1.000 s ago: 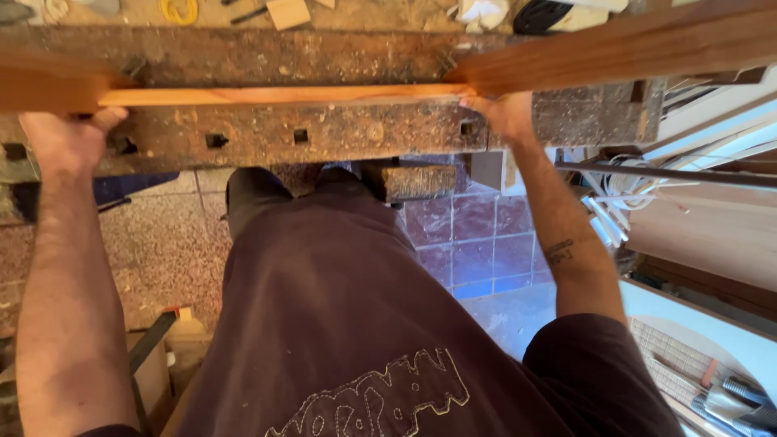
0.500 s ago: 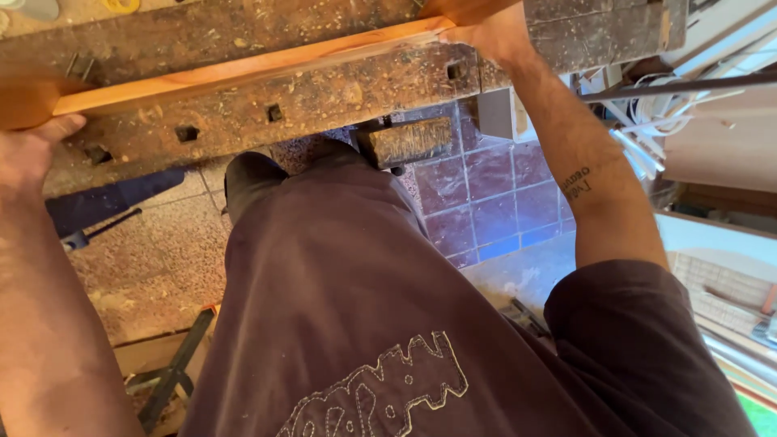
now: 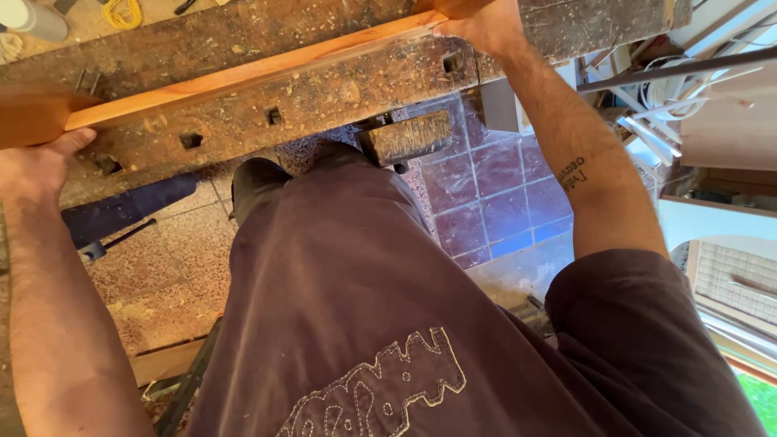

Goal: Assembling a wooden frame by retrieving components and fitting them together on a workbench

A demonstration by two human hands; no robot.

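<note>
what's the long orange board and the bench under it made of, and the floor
Long orange board: looks like smooth planed wood with straight grain, possibly oiled; both hands, left hand and right hand, grip it. Bench: seemingly old rough timber, stained, speckled, with square holes. Floor: glossy dark red tiles, beside speckled stone-like slabs, maybe terrazzo.

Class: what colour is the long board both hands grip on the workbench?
Orange-brown bare wood: the board, clearest in the head view.

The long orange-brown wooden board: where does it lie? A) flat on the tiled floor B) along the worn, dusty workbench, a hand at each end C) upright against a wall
B: the long orange-brown wooden board lies along the workbench, left hand and right hand at its ends.
</note>
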